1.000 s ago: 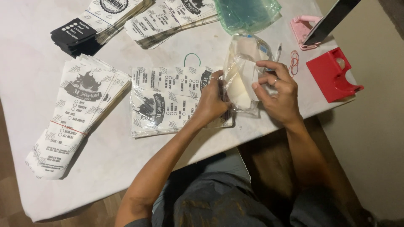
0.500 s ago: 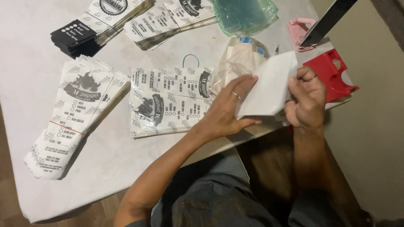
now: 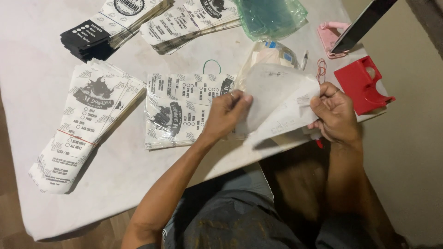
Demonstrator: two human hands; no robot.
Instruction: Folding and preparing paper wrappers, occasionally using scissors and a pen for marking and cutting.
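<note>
left hand (image 3: 227, 113): grip pinched white paper sheet (image 3: 281, 103), left edge
right hand (image 3: 335, 113): grip closed on sheet's right edge
below: printed bag stack (image 3: 184, 108) on worktop (image 3: 138, 166)

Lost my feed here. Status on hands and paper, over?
Left hand and right hand both gripping white paper bag, lifted over table edge. Printed bag stack under left wrist. Nothing blocking.

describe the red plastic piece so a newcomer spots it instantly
Start at the white table and go to its edge beyond the right hand. The red plastic piece lies there, flat and blocky with cut-outs. It is the only solid red thing; the holder behind it is pale pink.
</note>
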